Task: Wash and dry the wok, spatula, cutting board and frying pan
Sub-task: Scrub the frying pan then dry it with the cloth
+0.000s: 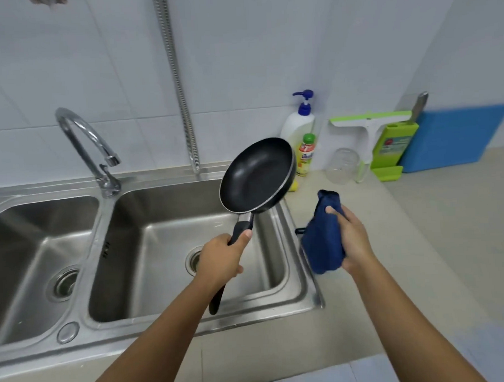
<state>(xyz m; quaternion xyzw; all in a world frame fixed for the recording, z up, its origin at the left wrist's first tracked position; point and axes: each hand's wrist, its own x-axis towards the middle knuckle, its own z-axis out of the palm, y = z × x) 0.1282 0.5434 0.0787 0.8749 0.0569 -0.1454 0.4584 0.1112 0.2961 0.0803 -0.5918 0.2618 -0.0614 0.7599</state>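
My left hand (pixel 220 260) grips the black handle of a black frying pan (pixel 257 176) and holds it tilted above the right basin of the steel sink (pixel 149 238), its inside facing me. My right hand (pixel 352 240) holds a bunched dark blue cloth (pixel 323 239) over the counter edge, just right of the pan and apart from it. A blue cutting board (pixel 453 137) leans upright against the wall at the far right. No wok or spatula is in view.
A curved tap (pixel 84 143) stands between the two basins, with no water running. A soap pump bottle (pixel 298 122), a small yellow bottle (pixel 306 155), a clear jar (pixel 342 165), a green squeegee (pixel 368 133) and a green holder (pixel 393 147) line the back wall. Beige counter (pixel 434 226) lies on the right.
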